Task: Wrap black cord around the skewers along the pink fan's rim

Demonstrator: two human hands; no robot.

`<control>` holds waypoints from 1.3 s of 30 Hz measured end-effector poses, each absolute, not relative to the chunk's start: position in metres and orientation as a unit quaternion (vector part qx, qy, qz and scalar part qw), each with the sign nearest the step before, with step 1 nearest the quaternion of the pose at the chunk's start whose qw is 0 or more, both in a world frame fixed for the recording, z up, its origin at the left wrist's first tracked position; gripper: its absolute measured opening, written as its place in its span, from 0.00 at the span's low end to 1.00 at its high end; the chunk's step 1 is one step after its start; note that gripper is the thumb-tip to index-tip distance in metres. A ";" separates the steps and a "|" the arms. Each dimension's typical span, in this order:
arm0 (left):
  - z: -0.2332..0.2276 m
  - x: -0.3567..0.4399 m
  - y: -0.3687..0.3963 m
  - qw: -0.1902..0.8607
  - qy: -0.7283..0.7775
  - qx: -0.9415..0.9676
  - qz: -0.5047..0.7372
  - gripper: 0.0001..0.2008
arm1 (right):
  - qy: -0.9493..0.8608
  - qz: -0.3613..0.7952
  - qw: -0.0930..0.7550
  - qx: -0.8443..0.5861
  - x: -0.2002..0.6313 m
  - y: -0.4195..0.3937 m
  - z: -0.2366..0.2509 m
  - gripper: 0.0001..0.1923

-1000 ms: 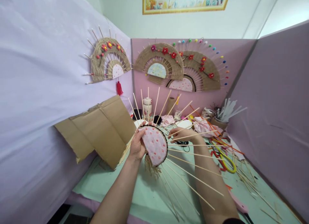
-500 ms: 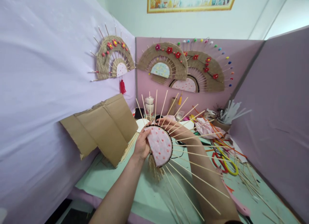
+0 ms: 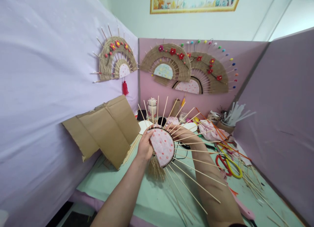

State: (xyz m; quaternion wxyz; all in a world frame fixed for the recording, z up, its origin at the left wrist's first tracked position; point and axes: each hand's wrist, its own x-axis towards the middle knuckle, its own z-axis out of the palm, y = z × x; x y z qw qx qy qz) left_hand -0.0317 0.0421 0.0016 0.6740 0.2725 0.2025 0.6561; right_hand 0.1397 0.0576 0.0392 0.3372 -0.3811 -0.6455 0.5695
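A half-round craft piece covered in pink fabric with red dots (image 3: 162,148) is held up over the table, tilted, with thin wooden sticks (image 3: 196,173) fanning out from its curved rim. Black cord lines that rim. My left hand (image 3: 145,145) grips the piece at its straight left edge, thumb on the front. My right hand (image 3: 180,131) is behind the sticks at the upper right rim, fingers bent toward it; its fingertips are partly hidden. Loose black cord (image 3: 183,157) hangs near my right wrist. A tan fringe bundle (image 3: 156,170) shows below the piece.
Folded cardboard (image 3: 105,129) leans at left. Scissors with red and yellow handles (image 3: 233,168), a pink-handled tool (image 3: 242,207) and loose sticks (image 3: 260,194) lie at right. A pot of white strips (image 3: 227,126) stands behind. Finished woven fans (image 3: 166,47) hang on the back panel.
The piece and its sticks have tilted slightly and shifted a little, the upper stick tips now lower. My right hand has moved slightly right along the rim. My left hand keeps its grip.
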 end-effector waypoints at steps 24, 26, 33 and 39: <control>0.001 -0.035 0.023 0.781 0.190 0.401 0.440 0.19 | -0.705 0.522 0.306 -0.369 0.156 0.038 0.061 0.16; 0.001 -0.036 0.023 0.776 0.188 0.398 0.452 0.18 | -0.704 0.524 0.314 -0.362 0.154 0.036 0.064 0.16; 0.006 -0.041 0.021 0.754 0.171 0.396 0.494 0.15 | -0.710 0.493 0.333 -0.376 0.162 0.028 0.070 0.13; 0.010 -0.043 0.015 0.722 0.148 0.419 0.530 0.16 | -0.758 0.482 0.267 -0.349 0.171 0.021 0.077 0.12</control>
